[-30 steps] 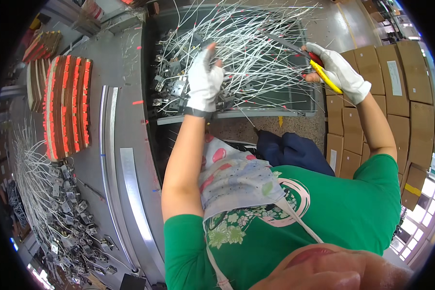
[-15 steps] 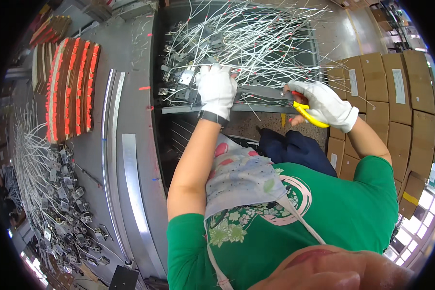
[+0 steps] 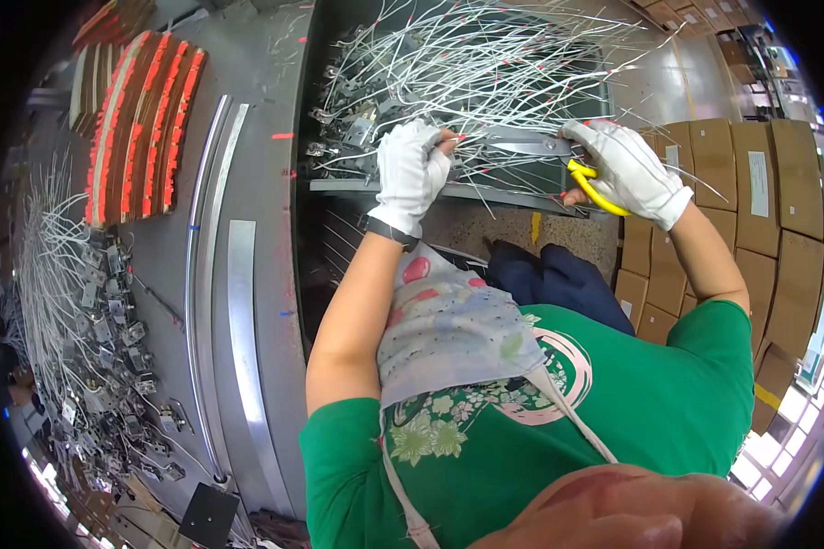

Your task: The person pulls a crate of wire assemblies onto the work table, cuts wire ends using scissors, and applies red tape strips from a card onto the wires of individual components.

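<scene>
Setting: Workshop with a grey metal surface (image 3: 247, 238) on the person's left, and a dark tray (image 3: 449, 190) ahead that holds a dense spread of white wires (image 3: 485, 64) with red-marked ends.
Background: stacked cardboard boxes (image 3: 760, 174) on the right; orange-and-brown coils (image 3: 137, 128) standing on edge at upper left; a second heap of wires with small metal fittings (image 3: 92, 329) at far left.
Left hand: left hand (image 3: 412, 174), in a white glove, closed around a bunch of the wires at the tray's front edge, next to a cluster of metal fittings (image 3: 348, 128).
Right hand: right hand (image 3: 627, 169), also gloved, gripping yellow-handled scissors (image 3: 558, 151); fingers are through the loops, and the blades point left toward the held bunch.
Blade state: whether the blades are parted or closed cannot be told; they appear to lie among the wire strands.
Step in hand: judged to be trimming, with the bunch held steady while the scissors are set across it.
Next move calls for: keeping the bunch taut and level, seating the blades square across the strands at the intended cut point, and keeping the left fingertips clear of the blades.
Risk: loose neighbouring strands may stray between the blades.
</scene>
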A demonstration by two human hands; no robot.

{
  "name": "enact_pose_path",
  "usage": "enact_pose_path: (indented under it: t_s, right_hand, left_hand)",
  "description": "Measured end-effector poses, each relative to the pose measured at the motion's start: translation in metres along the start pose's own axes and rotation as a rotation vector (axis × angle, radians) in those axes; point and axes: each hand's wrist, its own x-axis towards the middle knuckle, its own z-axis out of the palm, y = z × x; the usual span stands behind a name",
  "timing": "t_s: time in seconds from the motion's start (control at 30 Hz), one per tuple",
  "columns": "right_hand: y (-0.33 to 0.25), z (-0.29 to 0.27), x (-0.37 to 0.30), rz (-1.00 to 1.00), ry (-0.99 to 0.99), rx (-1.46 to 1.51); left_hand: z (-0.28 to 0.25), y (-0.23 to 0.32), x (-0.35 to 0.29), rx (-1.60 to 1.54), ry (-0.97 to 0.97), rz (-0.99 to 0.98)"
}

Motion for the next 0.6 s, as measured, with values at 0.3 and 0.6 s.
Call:
enact_pose_path:
  t_s: [0.3, 0.6]
  right_hand:
    - [0.000, -0.007, 0.020, 0.087, -0.226, -0.053]
    - [-0.004, 0.010, 0.015, 0.042, -0.016, -0.165]
  left_hand:
    - [0.003, -0.002, -0.013, 0.007, 0.105, 0.067]
    - [0.007, -0.003, -0.012, 0.085, 0.131, 0.100]
